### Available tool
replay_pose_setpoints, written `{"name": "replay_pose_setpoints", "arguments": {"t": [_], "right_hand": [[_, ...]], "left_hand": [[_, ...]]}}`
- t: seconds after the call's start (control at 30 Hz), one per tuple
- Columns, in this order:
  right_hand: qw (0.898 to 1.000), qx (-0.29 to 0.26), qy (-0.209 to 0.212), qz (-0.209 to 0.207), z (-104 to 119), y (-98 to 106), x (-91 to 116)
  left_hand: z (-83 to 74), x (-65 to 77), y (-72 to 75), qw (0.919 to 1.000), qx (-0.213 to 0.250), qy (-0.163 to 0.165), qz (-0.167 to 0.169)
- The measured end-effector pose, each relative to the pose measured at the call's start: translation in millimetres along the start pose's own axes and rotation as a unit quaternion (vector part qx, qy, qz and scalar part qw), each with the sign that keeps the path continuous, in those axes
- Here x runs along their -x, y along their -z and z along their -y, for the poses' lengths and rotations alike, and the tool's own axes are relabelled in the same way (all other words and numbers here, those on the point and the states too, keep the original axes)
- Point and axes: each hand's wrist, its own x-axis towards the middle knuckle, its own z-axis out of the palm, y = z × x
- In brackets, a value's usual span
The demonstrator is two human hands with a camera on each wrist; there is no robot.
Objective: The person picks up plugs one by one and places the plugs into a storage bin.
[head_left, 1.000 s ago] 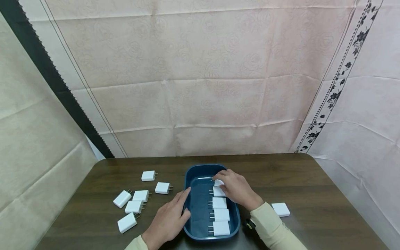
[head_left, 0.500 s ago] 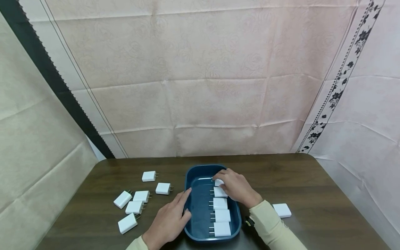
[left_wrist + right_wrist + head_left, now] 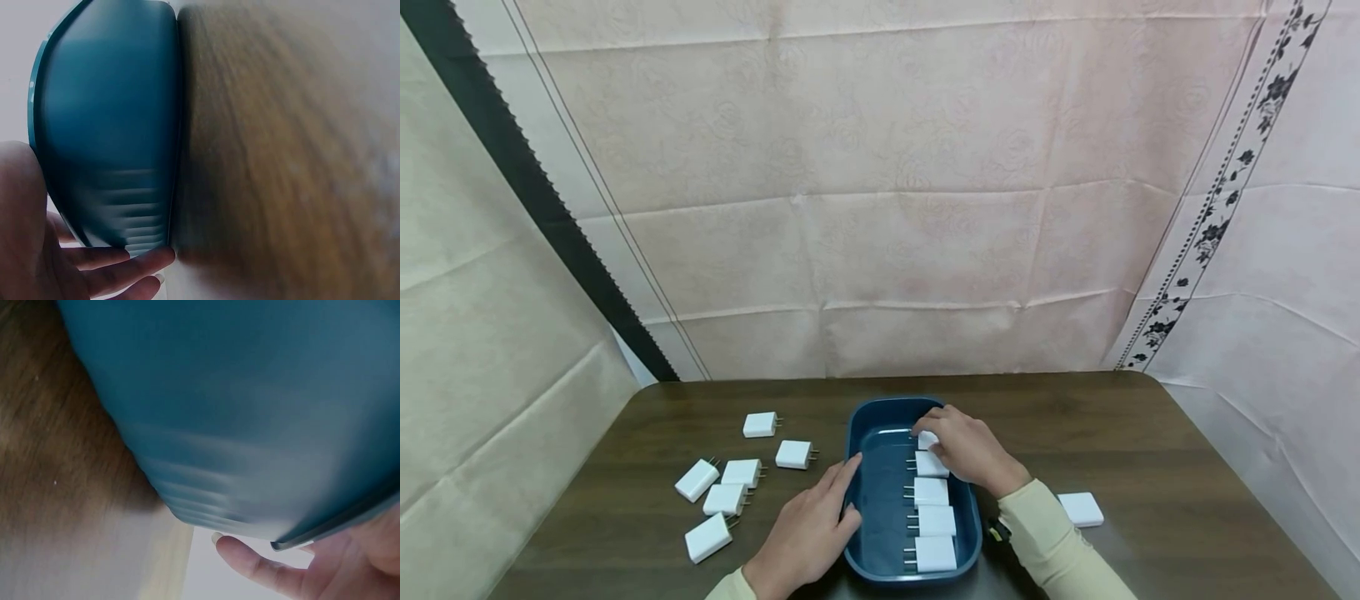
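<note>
In the head view, a blue tray (image 3: 877,533) holds several white charger plugs (image 3: 936,521) in a row along its right side, prongs facing left. My right hand (image 3: 972,450) reaches over the tray's right rim, fingers curled around the farthest charger plug (image 3: 927,439), which it partly covers. Straight fingers of my left hand (image 3: 808,529) rest against the tray's left side. In the left wrist view, its fingertips (image 3: 164,255) lie along the ridged outer wall. The right wrist view shows a finger (image 3: 262,565) of the right hand outside the tray; the held plug is hidden there.
Left of the tray, several more white plugs (image 3: 707,539) lie scattered on the brown wooden table (image 3: 1075,433). A single white plug (image 3: 1081,509) lies right of the right forearm. Pale cloth (image 3: 925,208) hangs behind the table and at both sides.
Both hands keep their places on the tray and the far plug. The whole scene shifts very slightly right and down in the head view; no plug has visibly moved on its own.
</note>
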Motion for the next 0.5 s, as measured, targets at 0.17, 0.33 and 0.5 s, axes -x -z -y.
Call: {"name": "replay_pose_setpoints", "arguments": {"t": [0.17, 0.33, 0.5], "right_hand": [[1.000, -0.001, -0.001, 0.003, 0.2, -0.8, 0.3], [1.000, -0.001, 0.002, 0.006, 1.4, -1.2, -0.5], [1.000, 0.005, 0.005, 0.013, 1.8, -1.4, -1.4]], "left_hand": [[-0.3, 0.6, 0.1, 1.0000, -0.001, 0.001, 0.001], [-1.0, 1.0, 0.0, 1.0000, -0.001, 0.003, 0.000], [-1.2, 1.5, -0.3, 1.0000, -0.005, 0.000, -0.004]]}}
